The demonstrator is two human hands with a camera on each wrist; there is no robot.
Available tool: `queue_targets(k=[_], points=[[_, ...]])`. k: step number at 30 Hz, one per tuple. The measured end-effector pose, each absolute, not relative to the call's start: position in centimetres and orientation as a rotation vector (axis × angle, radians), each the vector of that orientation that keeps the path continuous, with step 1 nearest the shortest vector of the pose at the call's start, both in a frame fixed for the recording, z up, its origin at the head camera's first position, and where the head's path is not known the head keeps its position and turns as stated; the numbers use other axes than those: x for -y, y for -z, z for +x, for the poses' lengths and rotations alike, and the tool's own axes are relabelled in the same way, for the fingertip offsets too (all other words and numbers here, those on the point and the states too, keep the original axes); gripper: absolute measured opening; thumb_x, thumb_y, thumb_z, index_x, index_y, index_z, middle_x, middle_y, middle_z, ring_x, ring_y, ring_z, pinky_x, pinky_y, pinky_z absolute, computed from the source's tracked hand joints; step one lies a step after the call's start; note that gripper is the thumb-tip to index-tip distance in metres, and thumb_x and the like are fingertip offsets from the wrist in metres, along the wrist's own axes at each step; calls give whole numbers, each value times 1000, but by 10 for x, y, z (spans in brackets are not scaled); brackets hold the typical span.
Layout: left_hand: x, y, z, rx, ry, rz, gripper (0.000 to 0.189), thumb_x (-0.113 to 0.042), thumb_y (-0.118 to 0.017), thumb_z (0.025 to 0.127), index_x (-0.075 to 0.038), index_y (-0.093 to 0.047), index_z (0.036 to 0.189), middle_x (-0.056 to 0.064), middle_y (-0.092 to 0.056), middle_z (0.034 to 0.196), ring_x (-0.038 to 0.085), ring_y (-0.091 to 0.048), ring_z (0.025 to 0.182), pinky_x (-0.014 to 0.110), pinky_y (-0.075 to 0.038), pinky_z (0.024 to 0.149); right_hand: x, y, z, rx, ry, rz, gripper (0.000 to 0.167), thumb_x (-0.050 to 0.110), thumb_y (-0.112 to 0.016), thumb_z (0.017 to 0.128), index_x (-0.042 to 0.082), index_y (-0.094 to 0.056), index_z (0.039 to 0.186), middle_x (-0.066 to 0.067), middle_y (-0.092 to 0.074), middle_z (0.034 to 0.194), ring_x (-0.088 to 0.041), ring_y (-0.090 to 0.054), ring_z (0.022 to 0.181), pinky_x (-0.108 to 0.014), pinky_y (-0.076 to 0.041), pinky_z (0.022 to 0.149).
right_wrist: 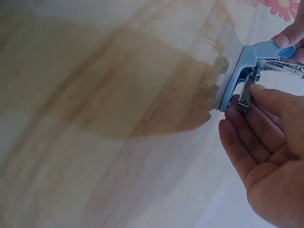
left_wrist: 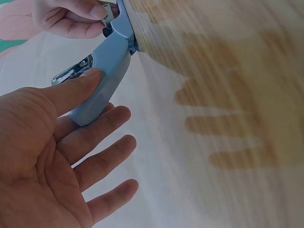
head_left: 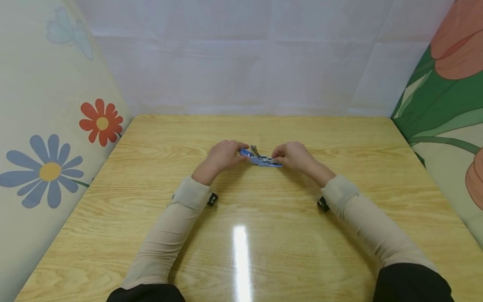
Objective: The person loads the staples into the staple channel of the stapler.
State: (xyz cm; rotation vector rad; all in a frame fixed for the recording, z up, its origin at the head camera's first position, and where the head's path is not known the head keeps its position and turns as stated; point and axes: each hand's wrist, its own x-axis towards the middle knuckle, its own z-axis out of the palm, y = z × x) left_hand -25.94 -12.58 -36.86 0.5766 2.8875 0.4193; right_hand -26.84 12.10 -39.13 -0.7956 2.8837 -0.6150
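Observation:
A light blue stapler (head_left: 258,160), opened wide at its hinge, is at the middle of the table between both hands. My left hand (head_left: 223,156) pinches the blue upper arm between thumb and index finger, while its other fingers spread apart in the left wrist view. With thumb and fingertips, my right hand (head_left: 296,155) pinches a narrow metal piece (right_wrist: 244,95) over the stapler's base (right_wrist: 232,88); whether this is a staple strip or part of the magazine I cannot tell. Another metal part (left_wrist: 71,72) sticks out from the upper arm.
The glossy wood-grain table (head_left: 271,235) carries a bright light reflection near its front. A white sheet (head_left: 241,63) hangs behind it. Flower-printed panels (head_left: 49,172) stand along both sides. Small black devices (head_left: 212,199) sit at both wrists.

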Motion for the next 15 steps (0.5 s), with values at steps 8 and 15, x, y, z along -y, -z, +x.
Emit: queue_targets(k=[8,15], points=[[126,369,-260,-2887,-413,588,48,-37,-64,100,-18,-59,144,10,-64,140,32,-67,113,47,-54,91,-121,391,-268,-2870,606,-802,16,14,-69,96,8,-78,108,-7,-79,108,-26,-73,103,-45,-53,97],[126,367,-259,-2881,-405,588,48,-37,-64,101,-18,-59,144,10,-64,140,32,-66,113,47,-54,91,-124,391,-268,-2860,633,-836,16,11,-70,94,7,-78,108,-8,-79,108,-27,-73,106,-46,-52,99]])
